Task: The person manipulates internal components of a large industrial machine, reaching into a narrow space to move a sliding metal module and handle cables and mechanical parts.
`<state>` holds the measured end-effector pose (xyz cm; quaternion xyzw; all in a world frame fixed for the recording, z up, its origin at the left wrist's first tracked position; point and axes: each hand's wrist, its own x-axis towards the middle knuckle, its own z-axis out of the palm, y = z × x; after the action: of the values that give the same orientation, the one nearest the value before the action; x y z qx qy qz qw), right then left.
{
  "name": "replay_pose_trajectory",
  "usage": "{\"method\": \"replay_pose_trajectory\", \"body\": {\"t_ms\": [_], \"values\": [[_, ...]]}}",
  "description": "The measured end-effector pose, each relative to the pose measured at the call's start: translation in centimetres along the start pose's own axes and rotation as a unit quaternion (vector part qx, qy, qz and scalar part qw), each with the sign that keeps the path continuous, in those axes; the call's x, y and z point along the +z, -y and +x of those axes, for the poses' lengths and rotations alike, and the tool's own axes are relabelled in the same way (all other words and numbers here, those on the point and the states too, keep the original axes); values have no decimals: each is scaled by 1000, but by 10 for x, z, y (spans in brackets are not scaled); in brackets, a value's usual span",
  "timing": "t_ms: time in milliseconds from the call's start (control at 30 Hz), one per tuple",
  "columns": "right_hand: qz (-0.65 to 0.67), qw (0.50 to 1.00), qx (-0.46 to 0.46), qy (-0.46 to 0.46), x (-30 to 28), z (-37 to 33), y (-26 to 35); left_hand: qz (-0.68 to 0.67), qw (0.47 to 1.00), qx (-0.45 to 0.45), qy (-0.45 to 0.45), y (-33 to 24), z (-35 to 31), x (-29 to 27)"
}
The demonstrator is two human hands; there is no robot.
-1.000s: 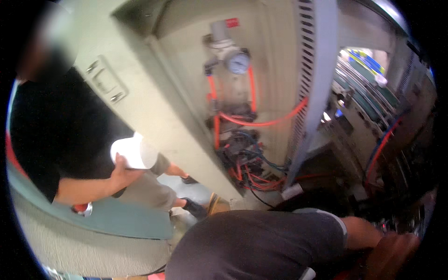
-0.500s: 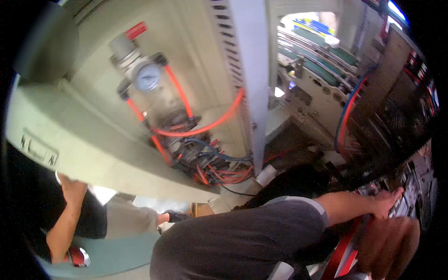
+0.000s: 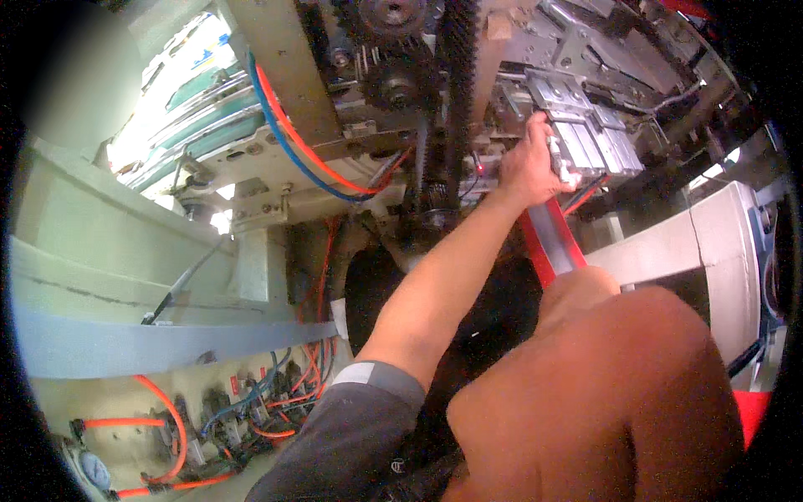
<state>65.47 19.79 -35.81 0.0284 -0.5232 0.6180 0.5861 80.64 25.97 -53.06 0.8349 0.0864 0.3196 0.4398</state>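
Left fingers [image 3: 538,127] — half curled — touch the silvery block [image 3: 577,144], any hold unclear.

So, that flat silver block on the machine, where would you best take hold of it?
Probably by its left edge, coming from the lower left. The silver block looks flat and slatted on top, offering little to pinch, while that edge leaves room for the left grip, which is there now. The far side looks poorer, crowded by metal machine parts.
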Motion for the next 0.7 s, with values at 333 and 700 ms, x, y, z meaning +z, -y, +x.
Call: {"method": "replay_pose_trajectory", "body": {"t_ms": [333, 700], "values": [[-91, 904, -212, -359, -59, -83, 70, -26, 1000, 7, 3, -7, -6, -4], [-270, 654, -88, -701, -207, -120, 126, -20, 999, -8, -37, 16, -23, -31]]}}
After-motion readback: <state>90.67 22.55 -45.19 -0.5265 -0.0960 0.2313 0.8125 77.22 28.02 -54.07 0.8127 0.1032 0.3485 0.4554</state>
